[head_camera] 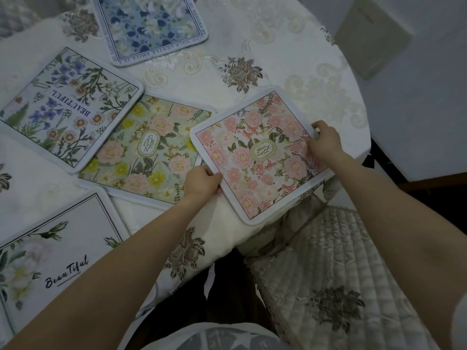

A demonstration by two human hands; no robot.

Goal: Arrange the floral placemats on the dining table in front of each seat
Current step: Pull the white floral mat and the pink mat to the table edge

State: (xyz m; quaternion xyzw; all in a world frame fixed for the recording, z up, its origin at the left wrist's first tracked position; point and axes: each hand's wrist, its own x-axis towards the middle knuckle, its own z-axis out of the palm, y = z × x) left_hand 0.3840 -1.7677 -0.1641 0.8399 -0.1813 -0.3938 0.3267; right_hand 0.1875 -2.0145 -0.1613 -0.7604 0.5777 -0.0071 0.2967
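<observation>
While both arms reach forward in the head view, the left hand (202, 181) grips the left edge of the pink floral placemat (260, 155), its fingers (211, 173) curled over the pale border, and the right hand (326, 142) holds the mat's right edge near the far corner, fingers clenched on the border there. This pink mat lies tilted at the near right part of the round surface (278, 59), its near corner jutting past the rim over the hanging edge of the embroidered cream tablecloth (189, 251).

Just left of it lies a green placemat with pink and yellow blooms (149, 150); the pink mat's left corner appears to overlap its right end. Further left, a placemat with blue flowers and daisies (68, 107), lettered "BEAUTIFUL", overlaps the green mat's left side. At the far side of the surface sits a blue-toned placemat (149, 26), apart from the others and cut off by the top of the picture. At the near left lies a white placemat with pale lilies (55, 258), lettered "Beautiful" in script, partly covered by the left forearm.

Below the pink mat, to the right, stands a chair with a quilted beige cushion (326, 269), drawn close to the surface.
</observation>
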